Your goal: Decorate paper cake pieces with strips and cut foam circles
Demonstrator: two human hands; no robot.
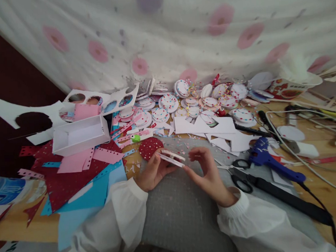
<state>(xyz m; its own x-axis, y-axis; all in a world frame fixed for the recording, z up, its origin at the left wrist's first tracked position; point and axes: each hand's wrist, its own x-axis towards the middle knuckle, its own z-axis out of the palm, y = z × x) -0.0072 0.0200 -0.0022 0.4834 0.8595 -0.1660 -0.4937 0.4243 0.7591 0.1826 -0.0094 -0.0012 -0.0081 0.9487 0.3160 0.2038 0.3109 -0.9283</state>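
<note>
White layered piece (pixel 173 162) tilts edge-on, pinched at one end by L hand (pixel 152 172) fingers, prob. so R hand's (pixel 206 173) spread fingers get the opp. edge, w/ glue gun (pixel 262 153) right of them, prob. for quick reach.

Thin white piece (pixel 170 160) in left grip (pixel 152 173), right grip (pixel 205 171) at its edge, above grey mat (pixel 179 211)

Soft, dim light covers my bare right hand (pixel 203 169); the white, pink-flowered cloth curtain (pixel 176 37) at twelve o'clock blurs, edges stretching.
</note>
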